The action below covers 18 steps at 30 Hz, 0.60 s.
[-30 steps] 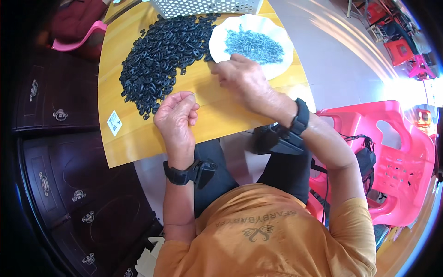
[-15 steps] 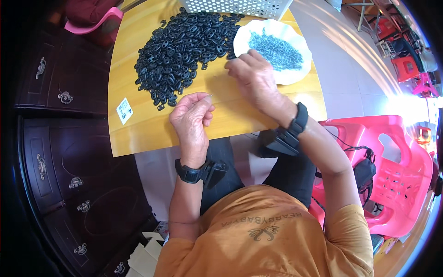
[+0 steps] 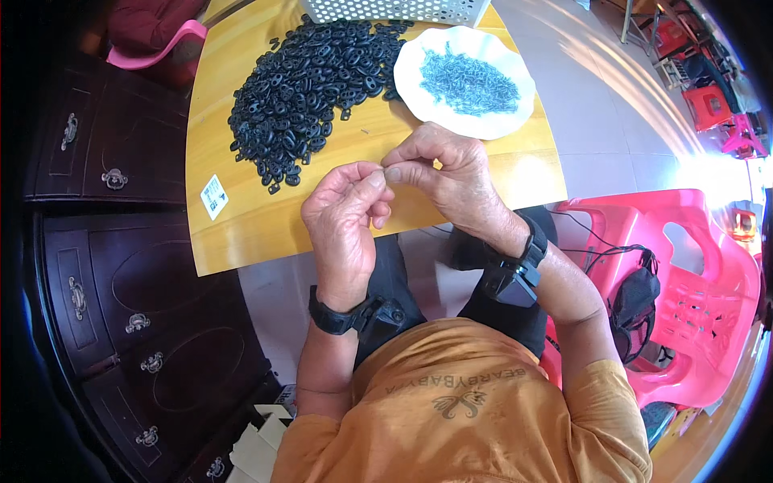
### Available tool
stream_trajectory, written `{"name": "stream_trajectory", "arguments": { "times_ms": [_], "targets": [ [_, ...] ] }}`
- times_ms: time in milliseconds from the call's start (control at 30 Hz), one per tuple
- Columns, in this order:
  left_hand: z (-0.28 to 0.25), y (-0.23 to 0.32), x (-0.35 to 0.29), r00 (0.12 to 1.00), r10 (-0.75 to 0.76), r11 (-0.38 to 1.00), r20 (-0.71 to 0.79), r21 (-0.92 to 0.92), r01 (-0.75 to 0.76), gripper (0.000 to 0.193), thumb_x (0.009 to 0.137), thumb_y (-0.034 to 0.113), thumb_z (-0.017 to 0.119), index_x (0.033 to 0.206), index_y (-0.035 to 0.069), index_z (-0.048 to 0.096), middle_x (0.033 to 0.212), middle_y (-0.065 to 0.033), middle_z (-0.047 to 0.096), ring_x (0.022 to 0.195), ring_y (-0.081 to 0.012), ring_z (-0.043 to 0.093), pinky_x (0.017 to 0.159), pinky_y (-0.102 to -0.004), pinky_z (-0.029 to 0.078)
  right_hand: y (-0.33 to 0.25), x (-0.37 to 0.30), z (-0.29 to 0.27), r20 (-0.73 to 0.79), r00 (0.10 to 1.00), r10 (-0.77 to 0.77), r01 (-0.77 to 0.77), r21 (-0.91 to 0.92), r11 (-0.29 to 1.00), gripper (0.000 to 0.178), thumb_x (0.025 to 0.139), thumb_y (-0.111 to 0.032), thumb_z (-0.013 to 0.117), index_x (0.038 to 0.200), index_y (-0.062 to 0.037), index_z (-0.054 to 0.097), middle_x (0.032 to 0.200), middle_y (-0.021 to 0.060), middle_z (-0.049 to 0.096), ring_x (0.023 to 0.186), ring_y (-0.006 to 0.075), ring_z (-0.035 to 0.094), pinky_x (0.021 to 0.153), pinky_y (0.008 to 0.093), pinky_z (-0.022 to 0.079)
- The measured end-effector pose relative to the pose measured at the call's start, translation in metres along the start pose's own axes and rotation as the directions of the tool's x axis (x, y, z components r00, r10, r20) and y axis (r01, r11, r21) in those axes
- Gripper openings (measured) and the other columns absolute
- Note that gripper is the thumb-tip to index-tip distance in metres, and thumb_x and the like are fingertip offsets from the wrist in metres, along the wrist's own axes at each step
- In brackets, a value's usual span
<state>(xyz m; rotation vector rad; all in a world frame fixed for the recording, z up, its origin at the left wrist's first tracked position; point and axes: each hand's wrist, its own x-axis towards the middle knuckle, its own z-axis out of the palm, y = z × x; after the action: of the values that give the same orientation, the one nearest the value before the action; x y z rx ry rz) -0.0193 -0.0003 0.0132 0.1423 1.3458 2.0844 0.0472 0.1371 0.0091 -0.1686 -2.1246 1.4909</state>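
My left hand (image 3: 348,211) and my right hand (image 3: 452,173) meet over the near part of the table, thumbs and forefingers pinched together tip to tip. Whatever is between the fingertips is too small and too covered to make out. Beyond the right hand stands a white scalloped dish (image 3: 409,79) holding a heap of small, thin silvery metal pieces (image 3: 471,83). A large pile of small black oval parts with two holes (image 3: 302,97) spreads over the table's far left. One tiny loose piece (image 3: 365,131) lies between the pile and the dish.
The yellow wooden table (image 3: 233,241) carries a white sticker (image 3: 214,197) at its left edge and a perforated light basket (image 3: 394,10) at the back. Dark drawer cabinets (image 3: 105,274) stand on the left. A pink plastic chair (image 3: 700,314) with a black bag (image 3: 636,302) is at the right.
My right hand has come from the dish's edge, back and down to the left hand, and their fingertips now meet. The thin piece glinting at my left fingertips is now hidden.
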Motion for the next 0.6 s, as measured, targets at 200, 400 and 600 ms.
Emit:
{"name": "stream_trajectory", "arguments": {
  "times_ms": [200, 400, 600],
  "targets": [
    [0.007, 0.001, -0.009, 0.992, 0.096, 0.995, 0.081, -0.032, -0.094, 0.017, 0.084, 0.003, 0.061, 0.098, -0.006, 0.059, 0.081, -0.0106, 0.063, 0.064, -0.0121, 0.057, 0.055, -0.022, 0.044, -0.01, -0.005, -0.009, -0.018, 0.986, 0.166, -0.156, 0.252, 0.955, 0.005, 0.076, -0.003, 0.069, 0.08, -0.0008, 0.067, 0.073, 0.0017, 0.062, 0.069, 0.0069, 0.054, 0.066, 0.0227, 0.044],
    [0.009, 0.003, -0.013, 0.982, 0.175, 0.975, 0.072, 0.127, -0.183, 0.025, 0.082, -0.003, 0.059, 0.106, -0.009, 0.056, 0.084, -0.0135, 0.063, 0.07, -0.0163, 0.06, 0.06, -0.0269, 0.048, -0.013, -0.008, -0.016, 0.076, 0.963, 0.259, -0.27, 0.317, 0.909, 0.005, 0.078, -0.004, 0.067, 0.081, 0.0001, 0.066, 0.076, 0.002, 0.064, 0.073, 0.0069, 0.056, 0.07, 0.0226, 0.045],
    [0.007, -0.003, -0.013, 0.973, 0.218, 0.968, 0.077, 0.107, -0.225, 0.023, 0.081, -0.004, 0.061, 0.103, -0.008, 0.059, 0.084, -0.0116, 0.064, 0.07, -0.0149, 0.062, 0.061, -0.0256, 0.051, -0.015, -0.01, -0.017, 0.092, 0.957, 0.276, -0.291, 0.324, 0.9, 0.004, 0.079, -0.004, 0.067, 0.081, -0.0001, 0.066, 0.076, 0.0019, 0.064, 0.073, 0.0069, 0.056, 0.07, 0.0225, 0.045]
  ]
}}
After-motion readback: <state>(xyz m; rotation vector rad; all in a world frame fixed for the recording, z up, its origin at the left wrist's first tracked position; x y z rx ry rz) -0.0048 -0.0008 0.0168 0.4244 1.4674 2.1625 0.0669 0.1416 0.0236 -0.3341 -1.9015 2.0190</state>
